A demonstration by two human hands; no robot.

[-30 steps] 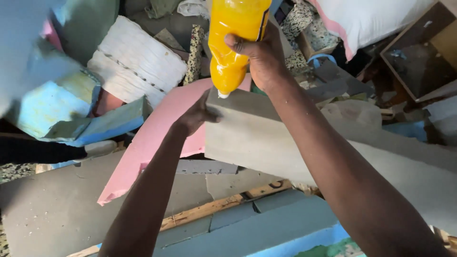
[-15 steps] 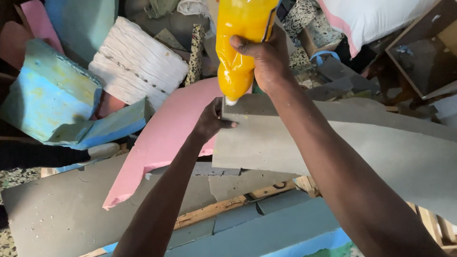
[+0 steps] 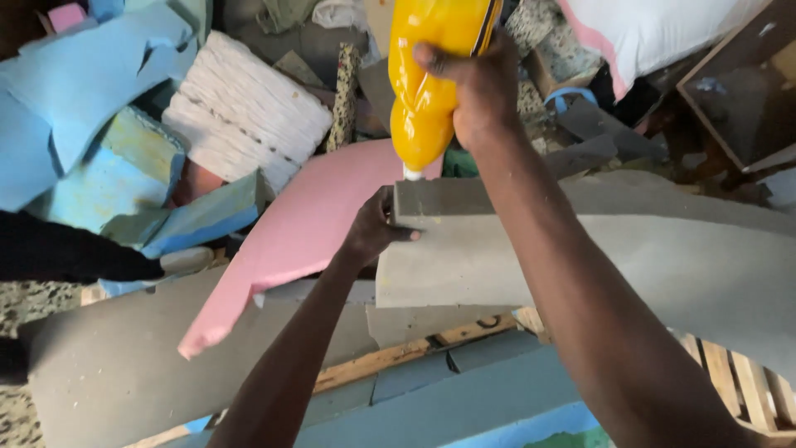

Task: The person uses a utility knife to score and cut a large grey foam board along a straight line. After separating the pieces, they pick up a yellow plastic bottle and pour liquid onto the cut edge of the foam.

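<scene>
My right hand [image 3: 474, 83] grips an upturned plastic bottle [image 3: 431, 75] full of yellow-orange liquid, its white nozzle touching the top edge of a long grey foam slab [image 3: 580, 249]. My left hand [image 3: 373, 226] holds the slab's left end, fingers curled round its corner. The slab runs from the middle to the right edge of the view. A pink foam sheet [image 3: 290, 241] lies under and to the left of it.
Blue foam pieces [image 3: 91, 149] and a white ribbed roll [image 3: 249, 112] are piled at the upper left. A dark sleeve [image 3: 75, 253] of another person reaches in from the left. Grey foam sheets [image 3: 133, 357] and wooden slats [image 3: 738, 373] lie below. A wooden box [image 3: 746, 91] stands at the upper right.
The bottle's nozzle has shifted slightly right along the slab's top edge, and my left hand followed. A blue foam piece at the upper left has moved into view.
</scene>
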